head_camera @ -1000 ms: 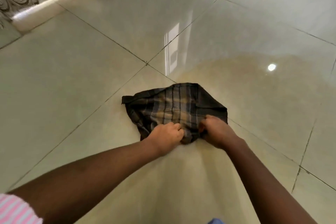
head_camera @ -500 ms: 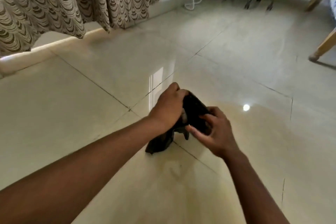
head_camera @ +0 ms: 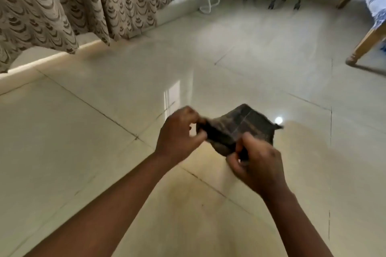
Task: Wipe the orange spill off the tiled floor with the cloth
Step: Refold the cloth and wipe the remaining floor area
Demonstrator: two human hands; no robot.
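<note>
The cloth (head_camera: 240,129) is held up off the floor (head_camera: 83,152), stretched between both hands: left hand (head_camera: 179,137) pinches its left edge, right hand (head_camera: 257,165) grips its lower edge.

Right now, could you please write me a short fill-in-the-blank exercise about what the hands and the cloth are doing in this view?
1. The dark checked cloth is gripped by ____ hands, the left hand and the right hand.
2. The cloth is held ____ the tiled floor, not lying on it.
3. Beyond the hands, to the left, a patterned ____ hangs by the wall.
4. A wooden furniture leg stands at the far ____ edge of the view.

Missing words: both; above; curtain; right
</note>
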